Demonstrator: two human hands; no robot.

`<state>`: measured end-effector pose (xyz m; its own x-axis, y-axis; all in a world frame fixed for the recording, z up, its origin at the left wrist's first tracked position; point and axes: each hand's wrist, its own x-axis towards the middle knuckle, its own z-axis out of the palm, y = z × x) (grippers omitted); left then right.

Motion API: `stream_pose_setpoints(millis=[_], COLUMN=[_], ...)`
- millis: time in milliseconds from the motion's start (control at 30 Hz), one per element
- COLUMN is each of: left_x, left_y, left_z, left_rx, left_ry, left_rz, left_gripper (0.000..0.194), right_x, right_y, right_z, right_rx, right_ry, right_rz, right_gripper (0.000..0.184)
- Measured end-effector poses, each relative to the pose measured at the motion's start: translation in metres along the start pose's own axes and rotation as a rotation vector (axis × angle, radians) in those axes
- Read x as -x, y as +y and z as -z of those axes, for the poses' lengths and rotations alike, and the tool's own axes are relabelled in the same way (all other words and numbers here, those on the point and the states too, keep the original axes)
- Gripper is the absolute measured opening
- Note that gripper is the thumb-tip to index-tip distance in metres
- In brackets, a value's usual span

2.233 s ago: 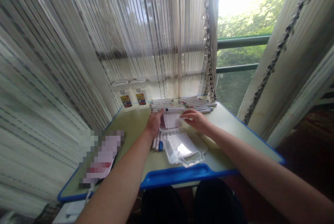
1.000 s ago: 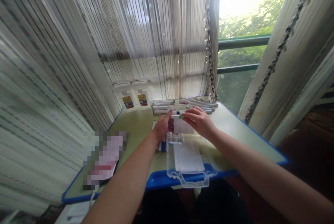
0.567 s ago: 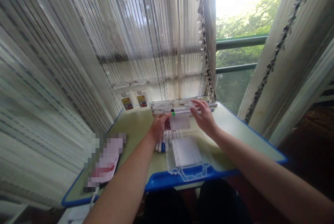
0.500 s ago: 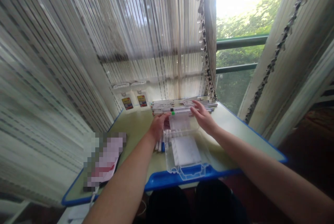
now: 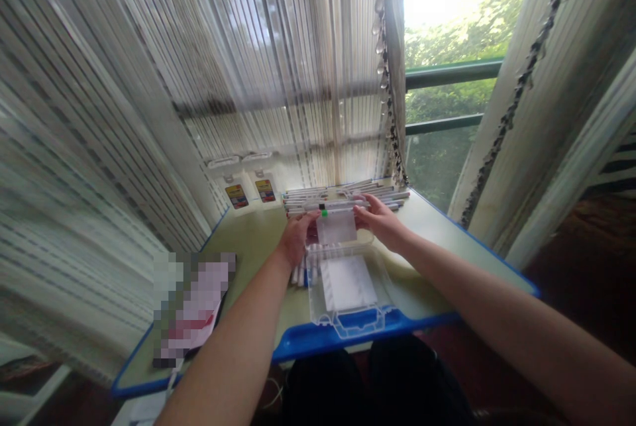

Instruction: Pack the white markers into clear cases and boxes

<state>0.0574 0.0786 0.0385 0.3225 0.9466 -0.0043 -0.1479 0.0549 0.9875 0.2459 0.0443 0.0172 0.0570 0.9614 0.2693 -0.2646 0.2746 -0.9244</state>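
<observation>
Fingers of your left hand [image 5: 297, 237] grasp the left side of an open clear case [image 5: 366, 239] at the centre of the frame, thumb against a green-ended marker [image 5: 340, 211] along its upper edge. Your right hand [image 5: 381, 222] is at that marker's other end; I cannot tell whether its fingers grip or merely touch. White paper [image 5: 348, 283] shows at the lid [image 5: 315, 293], nearer the bottom. More markers [image 5: 304, 195] lie beyond, and two labelled boxes [image 5: 265, 191] stand left of centre.
</observation>
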Motion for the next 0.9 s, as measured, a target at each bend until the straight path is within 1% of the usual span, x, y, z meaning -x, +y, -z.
stream_pose_setpoints(millis=[133,300,633,800,900], left_x=[-0.0018,-0.0044,-0.0018,0.0013,0.0031], left_y=[-0.0005,-0.0020,-0.0007,0.0007,0.0039], left_z=[0.0012,0.0024,0.0020,-0.0003,-0.0022], left_rx=[0.009,0.024,0.000,0.034,0.073], left_ry=[0.016,0.016,-0.010,-0.064,-0.047], left_rz=[0.025,0.038,0.029,0.042,0.090], left_gripper=[0.021,0.018,0.022,0.011,0.008], right_x=[-0.0025,-0.0026,-0.0008,0.0001,-0.0003], right_y=[0.0012,-0.0005,0.0011,-0.0013,-0.0043], right_z=[0.0022,0.0044,0.0050,0.0054,0.0057], right_rx=[-0.031,-0.087,-0.090,-0.115,-0.149], right_ry=[-0.004,-0.006,-0.002,0.007,0.015], right_rz=[-0.036,-0.071,-0.066,-0.031,-0.037], right_gripper=[0.047,0.039,0.042,0.042,0.037])
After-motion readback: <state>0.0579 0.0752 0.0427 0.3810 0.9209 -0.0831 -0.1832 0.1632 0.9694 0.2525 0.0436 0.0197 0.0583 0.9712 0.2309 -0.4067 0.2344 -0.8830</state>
